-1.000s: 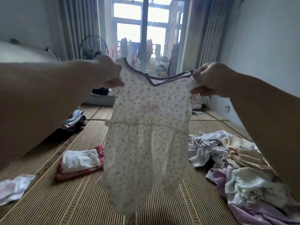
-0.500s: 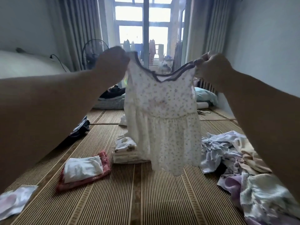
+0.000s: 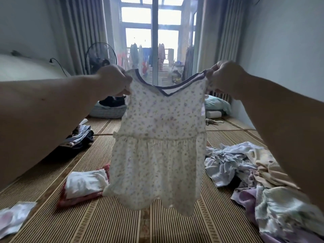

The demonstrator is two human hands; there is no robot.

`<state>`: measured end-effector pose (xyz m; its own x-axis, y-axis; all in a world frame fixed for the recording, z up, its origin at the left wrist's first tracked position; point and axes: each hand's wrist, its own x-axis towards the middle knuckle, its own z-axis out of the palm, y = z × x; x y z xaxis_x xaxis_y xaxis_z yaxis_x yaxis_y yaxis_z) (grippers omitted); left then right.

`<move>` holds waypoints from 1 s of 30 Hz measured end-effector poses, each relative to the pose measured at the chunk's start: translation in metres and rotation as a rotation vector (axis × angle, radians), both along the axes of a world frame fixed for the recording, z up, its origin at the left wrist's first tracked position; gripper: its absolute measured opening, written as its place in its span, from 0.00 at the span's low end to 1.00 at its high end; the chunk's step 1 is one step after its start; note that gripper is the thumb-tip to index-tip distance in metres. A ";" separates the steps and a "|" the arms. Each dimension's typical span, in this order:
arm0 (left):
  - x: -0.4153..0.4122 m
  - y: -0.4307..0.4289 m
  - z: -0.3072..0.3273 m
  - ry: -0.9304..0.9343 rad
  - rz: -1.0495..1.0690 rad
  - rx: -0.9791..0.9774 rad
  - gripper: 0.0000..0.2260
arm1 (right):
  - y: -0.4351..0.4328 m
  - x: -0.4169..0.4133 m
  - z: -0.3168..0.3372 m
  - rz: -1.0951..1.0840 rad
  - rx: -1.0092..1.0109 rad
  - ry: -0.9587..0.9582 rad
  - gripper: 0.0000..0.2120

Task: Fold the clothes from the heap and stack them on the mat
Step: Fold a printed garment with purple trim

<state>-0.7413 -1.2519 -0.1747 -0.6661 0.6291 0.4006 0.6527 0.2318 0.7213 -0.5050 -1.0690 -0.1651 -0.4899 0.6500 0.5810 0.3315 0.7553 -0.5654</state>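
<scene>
Head view puts us behind two outstretched arms, with a small floral dress [image 3: 157,142] hanging between our hands at the centre of the frame. Our left hand [image 3: 113,80], at about ten o'clock from the dress's middle, is closed with fingers pinching the left shoulder of the dress. Our right hand [image 3: 226,76], at about two o'clock, pinches the right shoulder in the same way. The dress is held up in the air, spread flat and facing us, its dark-trimmed neckline [image 3: 166,90] sagging in a shallow V between the two grips and its gathered skirt hanging clear above the woven mat [image 3: 112,223].

At four o'clock from the dress, on the mat, lies the heap of unfolded clothes [image 3: 259,178], a tangle of white, cream and lilac pieces reaching to the lower right corner. At eight o'clock sits a folded white garment on a red one [image 3: 84,186], partly covered by the skirt's left hem. Farther out at eight o'clock, near the frame's lower left corner, a pale printed cloth [image 3: 14,218] lies flat. At nine o'clock, partly under our left forearm, rests a darker stack of clothes [image 3: 82,135].

The dress blocks our sight of the mat directly beyond it. Behind it we see a standing fan [image 3: 100,56], grey curtains [image 3: 82,32] and a glass balcony door [image 3: 154,41] with laundry hanging outside.
</scene>
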 end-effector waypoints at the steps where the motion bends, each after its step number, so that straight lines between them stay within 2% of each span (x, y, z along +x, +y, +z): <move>1: -0.001 0.000 -0.003 -0.001 0.006 -0.021 0.04 | 0.000 -0.001 -0.002 0.002 -0.016 -0.011 0.09; 6: 0.003 0.001 -0.011 -0.034 0.033 -0.042 0.02 | 0.006 -0.009 -0.014 0.017 -0.079 -0.013 0.11; 12: 0.001 0.018 -0.015 -0.103 0.045 -0.075 0.05 | 0.012 -0.024 -0.022 -0.023 -0.016 -0.036 0.13; 16: -0.002 0.031 -0.011 -0.093 0.046 -0.029 0.06 | 0.014 -0.028 -0.023 -0.043 0.075 0.134 0.09; 19: -0.003 0.035 -0.009 -0.085 0.035 0.043 0.05 | 0.009 -0.025 -0.022 -0.111 0.177 0.218 0.11; 22: 0.004 0.022 -0.021 -0.089 0.008 0.049 0.04 | 0.001 -0.014 -0.032 -0.088 0.118 0.245 0.11; 24: 0.014 0.005 -0.038 -0.164 -0.075 0.052 0.05 | -0.009 0.001 -0.048 -0.066 0.090 0.215 0.09; 27: 0.037 -0.031 -0.072 -0.239 -0.194 0.007 0.07 | -0.036 0.033 -0.084 -0.044 0.189 0.082 0.04; 30: 0.065 -0.073 -0.114 -0.332 -0.304 -0.078 0.09 | -0.064 0.072 -0.129 0.007 0.175 -0.044 0.07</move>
<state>-0.6762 -1.3251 -0.2886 -0.5311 0.8356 0.1403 0.4357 0.1274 0.8910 -0.4331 -1.1329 -0.2936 -0.5218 0.5370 0.6629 0.3473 0.8434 -0.4099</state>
